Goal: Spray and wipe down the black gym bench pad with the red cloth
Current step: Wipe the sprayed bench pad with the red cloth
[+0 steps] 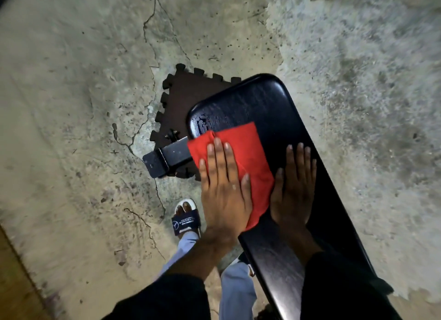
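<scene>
While both hands lie flat, left hand pressing red cloth, bench pad edge

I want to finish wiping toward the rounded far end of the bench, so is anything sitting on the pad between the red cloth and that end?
Nothing visible does. The left hand presses the red cloth flat on the black padded gym bench pad; beyond the cloth lie only shiny wet streaks. The right hand rests beside the cloth, not ahead of it.

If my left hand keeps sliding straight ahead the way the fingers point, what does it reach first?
Probably the wet streaks on the bench pad, just beyond the red cloth under the left hand.
</scene>
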